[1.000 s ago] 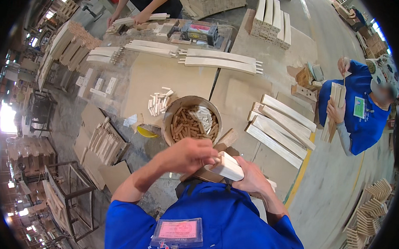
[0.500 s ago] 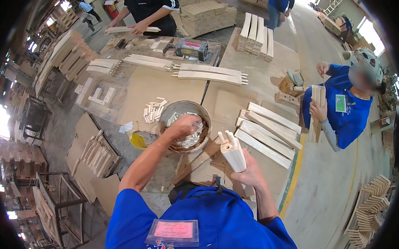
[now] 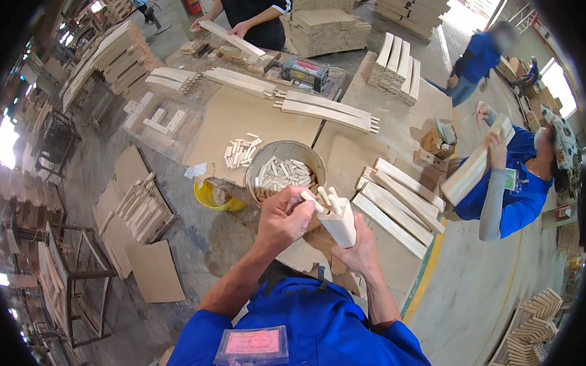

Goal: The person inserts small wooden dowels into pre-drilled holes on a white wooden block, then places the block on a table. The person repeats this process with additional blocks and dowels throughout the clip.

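My right hand [image 3: 360,251] is wrapped round a pale wooden piece [image 3: 340,228], held tilted with its end up. A few dowels stick out of that end; whether it is one piece or several pressed together is unclear. Beside it, my left hand [image 3: 280,222] is closed in a pinch on a small wooden dowel [image 3: 313,202], whose tip lies at the end of the piece. Just beyond my left hand stands a round tub [image 3: 252,172] with many loose dowels [image 3: 285,173] inside.
Left of the tub lies a pile of dowels [image 3: 241,150], above a yellow bucket [image 3: 216,196]. Wooden slats [image 3: 395,209] lie to the right, and slats with dowelled ends [image 3: 328,112] farther back. Co-workers handle wood at the right [image 3: 522,184] and far side [image 3: 254,14].
My left hand has come out of the tub and back to the wooden piece with a dowel. The co-worker at the right has raised a wooden piece.
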`<state>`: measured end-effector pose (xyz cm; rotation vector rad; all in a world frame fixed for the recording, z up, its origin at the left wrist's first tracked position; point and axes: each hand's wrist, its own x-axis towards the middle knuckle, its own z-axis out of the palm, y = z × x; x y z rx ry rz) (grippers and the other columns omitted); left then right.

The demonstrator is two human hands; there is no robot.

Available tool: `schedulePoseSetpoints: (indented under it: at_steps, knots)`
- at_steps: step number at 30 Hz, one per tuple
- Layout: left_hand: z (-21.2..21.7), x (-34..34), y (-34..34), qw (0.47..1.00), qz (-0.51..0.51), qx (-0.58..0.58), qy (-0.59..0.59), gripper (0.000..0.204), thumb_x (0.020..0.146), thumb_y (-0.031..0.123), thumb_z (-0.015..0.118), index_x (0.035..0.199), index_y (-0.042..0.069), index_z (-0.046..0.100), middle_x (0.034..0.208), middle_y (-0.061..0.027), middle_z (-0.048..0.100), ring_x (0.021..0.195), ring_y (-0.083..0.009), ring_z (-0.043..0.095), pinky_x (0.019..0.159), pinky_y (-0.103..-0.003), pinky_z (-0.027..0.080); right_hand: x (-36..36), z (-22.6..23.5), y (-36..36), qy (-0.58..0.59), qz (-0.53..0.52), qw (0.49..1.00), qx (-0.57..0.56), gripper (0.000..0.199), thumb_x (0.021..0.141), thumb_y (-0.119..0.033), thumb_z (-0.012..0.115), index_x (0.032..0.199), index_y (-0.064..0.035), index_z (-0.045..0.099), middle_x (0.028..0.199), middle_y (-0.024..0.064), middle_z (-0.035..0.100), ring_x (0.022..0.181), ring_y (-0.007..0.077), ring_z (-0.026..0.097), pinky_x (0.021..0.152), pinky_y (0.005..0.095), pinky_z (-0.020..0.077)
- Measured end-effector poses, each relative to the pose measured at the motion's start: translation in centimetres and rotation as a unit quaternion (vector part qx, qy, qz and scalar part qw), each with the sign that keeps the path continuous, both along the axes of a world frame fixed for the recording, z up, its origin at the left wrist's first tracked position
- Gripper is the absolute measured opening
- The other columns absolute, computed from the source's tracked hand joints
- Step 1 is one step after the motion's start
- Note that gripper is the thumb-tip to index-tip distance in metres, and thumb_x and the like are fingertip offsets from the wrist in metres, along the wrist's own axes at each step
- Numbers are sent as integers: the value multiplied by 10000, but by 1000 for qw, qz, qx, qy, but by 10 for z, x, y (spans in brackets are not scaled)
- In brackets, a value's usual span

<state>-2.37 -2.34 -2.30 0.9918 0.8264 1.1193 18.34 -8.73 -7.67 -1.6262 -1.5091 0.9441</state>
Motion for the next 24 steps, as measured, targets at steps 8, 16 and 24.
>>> schedulePoseSetpoints:
  at_steps: [8,16,24]
  knots:
    - [-5,-1,-7,975,57,137,167,154,935,48,675,1087,27,695,783,5,658,680,-71,576,600,-272,477,-6,10,7,-51,26,998,6,696,671,-104,780,1324,-29,549,1067,210,694,1004,397,695,862,438,557]
    - [-8,8,12,988,-7,51,146,183,994,63,633,1138,-32,697,968,-25,721,852,-77,654,775,-248,540,2,-13,10,-75,14,997,-3,736,688,-138,820,1361,-56,534,1172,221,663,1107,407,660,936,441,545]
    - [-5,21,16,977,-27,101,184,143,989,53,614,1092,-28,671,907,-18,679,790,-50,583,695,-227,485,17,3,3,-73,18,997,8,684,694,-96,751,1339,-66,525,1177,208,639,1098,413,634,907,482,535]
